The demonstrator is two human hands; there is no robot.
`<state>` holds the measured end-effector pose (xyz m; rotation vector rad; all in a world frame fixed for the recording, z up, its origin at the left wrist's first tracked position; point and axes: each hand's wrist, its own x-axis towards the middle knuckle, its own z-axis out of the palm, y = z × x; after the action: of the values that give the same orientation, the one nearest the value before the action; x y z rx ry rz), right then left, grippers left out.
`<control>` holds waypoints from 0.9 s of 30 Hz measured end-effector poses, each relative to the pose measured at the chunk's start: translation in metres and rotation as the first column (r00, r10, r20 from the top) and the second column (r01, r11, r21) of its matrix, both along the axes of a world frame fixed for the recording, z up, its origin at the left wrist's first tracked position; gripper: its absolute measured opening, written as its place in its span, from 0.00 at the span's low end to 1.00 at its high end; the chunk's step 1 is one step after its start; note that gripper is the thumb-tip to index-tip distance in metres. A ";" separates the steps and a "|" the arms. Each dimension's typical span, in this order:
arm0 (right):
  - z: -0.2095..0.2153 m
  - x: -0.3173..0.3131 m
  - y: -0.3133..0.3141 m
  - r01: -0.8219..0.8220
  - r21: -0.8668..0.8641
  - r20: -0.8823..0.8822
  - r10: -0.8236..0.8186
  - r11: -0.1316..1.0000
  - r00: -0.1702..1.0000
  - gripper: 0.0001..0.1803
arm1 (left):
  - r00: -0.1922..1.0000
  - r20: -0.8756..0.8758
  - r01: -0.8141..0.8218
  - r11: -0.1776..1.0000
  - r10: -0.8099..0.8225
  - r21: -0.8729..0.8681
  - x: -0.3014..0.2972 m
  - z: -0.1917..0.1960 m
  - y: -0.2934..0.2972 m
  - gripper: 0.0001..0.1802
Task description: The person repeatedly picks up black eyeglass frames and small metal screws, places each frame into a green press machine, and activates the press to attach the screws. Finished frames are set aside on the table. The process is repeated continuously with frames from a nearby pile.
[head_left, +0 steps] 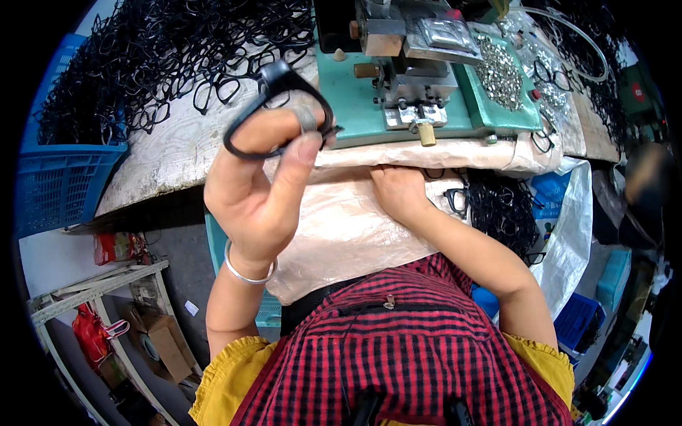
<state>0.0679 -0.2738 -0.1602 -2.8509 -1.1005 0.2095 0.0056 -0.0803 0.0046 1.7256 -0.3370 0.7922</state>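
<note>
My left hand (259, 195) is raised in front of the bench, a silver bangle on its wrist. Its thumb and fingers pinch a black eyeglass frame (277, 79), which is tilted, with one rim looped around the fingers. A grey band circles one finger. Lower and to the right, my right hand (399, 192) lies palm down on the pale cloth (327, 234) at the bench edge, below the machine. Its fingers are bent together, and their tips are hidden. Beyond both hands stands a green-based machine (348, 106) with metal blocks and brass knobs.
Black eyeglass frames (213, 42) pile up at the back left, beside a blue crate (64, 177). Small metal parts (501, 71) fill a green tray right of the machine. More frames (504, 213) lie beside my right forearm, near a white sack (572, 227).
</note>
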 end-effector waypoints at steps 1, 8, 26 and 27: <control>-0.001 0.003 -0.002 0.025 0.058 0.064 -0.029 0.998 0.998 0.12 | 0.998 -0.005 -0.057 0.992 0.058 0.114 -0.004 -0.001 0.003 0.07; -0.050 0.007 -0.026 -0.064 0.224 0.389 -0.029 0.973 0.921 0.18 | 0.985 -0.110 -0.139 0.989 0.133 -0.046 -0.010 -0.018 0.010 0.05; 0.163 0.120 -0.135 0.528 0.835 -0.449 -0.361 0.157 0.817 0.04 | 0.948 0.221 0.039 0.775 -0.228 0.631 0.083 0.056 -0.052 0.10; 0.162 0.134 -0.138 0.525 0.846 -0.446 -0.413 0.095 0.794 0.04 | 0.959 0.176 0.057 0.758 -0.223 0.650 0.083 0.057 -0.051 0.10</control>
<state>0.2018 -0.4119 0.0019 -1.7806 -0.0198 -0.3012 0.0887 -0.1312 0.0616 2.2030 -0.9972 0.8329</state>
